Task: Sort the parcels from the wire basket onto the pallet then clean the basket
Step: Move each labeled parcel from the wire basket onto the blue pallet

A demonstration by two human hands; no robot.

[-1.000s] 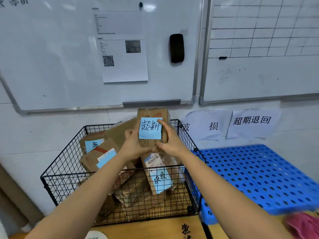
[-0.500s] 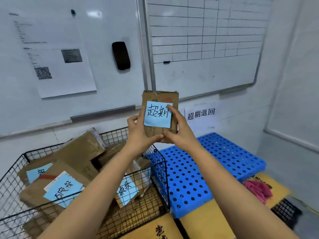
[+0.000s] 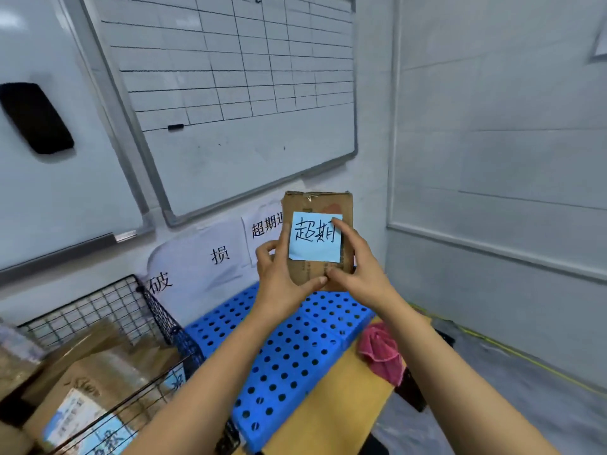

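Observation:
I hold a small brown cardboard parcel (image 3: 346,205) upright in both hands, above the far right part of the blue perforated pallet (image 3: 289,356). A light blue note with handwritten characters is stuck on its front. My left hand (image 3: 282,277) grips its left side and bottom; my right hand (image 3: 358,267) grips its right side, one finger on the note. The black wire basket (image 3: 154,310) stands at the lower left, with several cardboard parcels (image 3: 98,372) in it, some bearing blue notes.
Paper signs (image 3: 210,257) hang on the wall behind the pallet. A pink cloth (image 3: 381,353) lies on a yellow surface right of the pallet. Two whiteboards (image 3: 236,93) hang above, one with a black eraser (image 3: 36,116). A wall corner stands close on the right.
The view has swung right, from the basket toward the pallet. Both hands have carried the parcel from over the basket to over the pallet's right part.

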